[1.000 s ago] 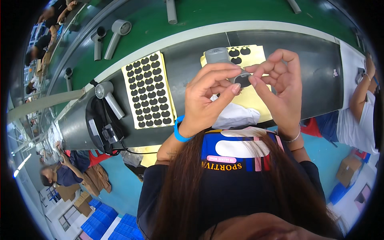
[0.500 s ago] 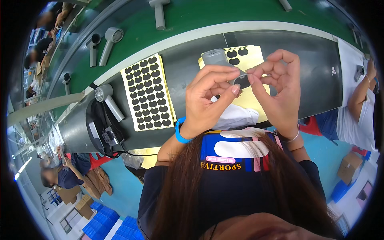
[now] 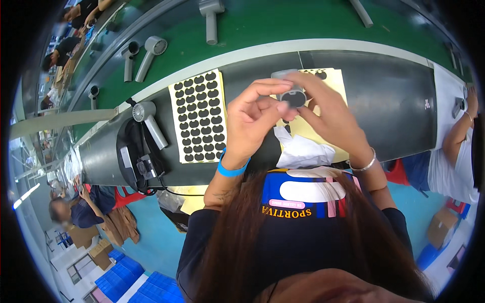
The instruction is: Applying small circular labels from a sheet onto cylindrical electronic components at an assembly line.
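My left hand (image 3: 255,121), with a blue wristband, and my right hand (image 3: 328,116), with a thin bracelet, meet above the grey bench. Between their fingertips they hold a small grey hair-dryer body (image 3: 288,87) with a black oval pad (image 3: 294,98) on its end. Under my hands lies a yellow sheet (image 3: 331,83) carrying a few black pads. Left of my hands lies another yellow sheet (image 3: 198,115) full of several rows of black pads. A crumpled white cloth (image 3: 303,151) lies below my hands.
A grey hair dryer (image 3: 149,121) lies at the bench's left end beside black cables and a small fixture (image 3: 136,166). More grey dryers (image 3: 151,53) ride the green conveyor (image 3: 283,25) behind. Another person's arm (image 3: 457,136) rests at the right; people sit far left.
My hands have drawn closer together and shifted slightly left. The dryer part turned so its dark end faces me. The dryers on the green conveyor have moved.
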A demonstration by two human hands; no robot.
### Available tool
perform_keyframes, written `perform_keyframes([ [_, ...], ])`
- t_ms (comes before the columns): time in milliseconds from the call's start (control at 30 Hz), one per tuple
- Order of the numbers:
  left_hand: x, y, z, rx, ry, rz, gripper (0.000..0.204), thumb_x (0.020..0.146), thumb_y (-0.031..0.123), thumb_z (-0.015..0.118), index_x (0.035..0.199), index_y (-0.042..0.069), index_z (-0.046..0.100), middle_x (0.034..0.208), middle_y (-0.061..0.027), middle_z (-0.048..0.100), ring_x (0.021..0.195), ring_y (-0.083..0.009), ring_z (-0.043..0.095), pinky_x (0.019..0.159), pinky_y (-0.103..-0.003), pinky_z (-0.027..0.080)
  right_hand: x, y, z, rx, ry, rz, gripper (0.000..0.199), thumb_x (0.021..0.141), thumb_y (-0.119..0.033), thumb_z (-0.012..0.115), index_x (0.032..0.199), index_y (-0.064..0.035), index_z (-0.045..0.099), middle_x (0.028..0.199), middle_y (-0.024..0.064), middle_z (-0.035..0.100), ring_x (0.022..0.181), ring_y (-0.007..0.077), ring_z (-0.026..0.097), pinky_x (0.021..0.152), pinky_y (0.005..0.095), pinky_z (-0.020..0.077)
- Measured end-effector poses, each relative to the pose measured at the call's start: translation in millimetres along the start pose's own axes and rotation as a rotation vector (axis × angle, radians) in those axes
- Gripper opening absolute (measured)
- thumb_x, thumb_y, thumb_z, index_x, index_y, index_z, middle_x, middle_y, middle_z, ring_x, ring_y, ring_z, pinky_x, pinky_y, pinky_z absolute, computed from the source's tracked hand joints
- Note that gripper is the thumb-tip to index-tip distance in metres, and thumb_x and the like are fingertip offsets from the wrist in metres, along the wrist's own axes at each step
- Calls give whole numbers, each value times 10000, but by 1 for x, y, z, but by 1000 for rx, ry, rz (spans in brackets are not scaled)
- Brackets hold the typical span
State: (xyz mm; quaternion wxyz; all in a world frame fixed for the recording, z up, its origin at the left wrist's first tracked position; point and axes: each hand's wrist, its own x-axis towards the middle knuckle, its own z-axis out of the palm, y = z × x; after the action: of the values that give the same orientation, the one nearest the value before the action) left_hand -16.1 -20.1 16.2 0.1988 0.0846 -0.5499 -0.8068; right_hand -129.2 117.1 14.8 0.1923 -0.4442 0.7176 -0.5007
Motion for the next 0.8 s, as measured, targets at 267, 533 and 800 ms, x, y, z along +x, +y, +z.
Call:
perform_keyframes([
  [267, 8, 10, -12, 183, 43, 5, 170, 808, -2, 701, 815, 9, 532, 915, -86, 592, 566, -90, 596, 426, -187, 473, 17, -8, 23, -166, -84, -106, 329, 791, 13, 602, 1107, -38, 526, 1031, 132, 597, 801, 328, 635, 651, 372, 516],
  [533, 112, -16, -140, 868, 319, 393, 244, 824, 180, 693, 989, 31, 593, 1004, -201, 592, 823, -244, 631, 678, -358, 511, 110, 43, -14, -622, -4, -450, 483, 679, 139, 533, 1131, -31, 545, 1249, 127, 544, 1083, 349, 560, 881, 384, 474],
  [800, 156, -37, -200, 1478, 392, 239, 353, 820, 84, 588, 1165, 160, 589, 1039, -196, 537, 957, -388, 547, 814, -456, 495, 196, 155, -69, -1135, -113, -276, 530, 763, 123, 443, 1264, -50, 465, 1435, 113, 372, 1181, 350, 498, 928, 399, 457],
])
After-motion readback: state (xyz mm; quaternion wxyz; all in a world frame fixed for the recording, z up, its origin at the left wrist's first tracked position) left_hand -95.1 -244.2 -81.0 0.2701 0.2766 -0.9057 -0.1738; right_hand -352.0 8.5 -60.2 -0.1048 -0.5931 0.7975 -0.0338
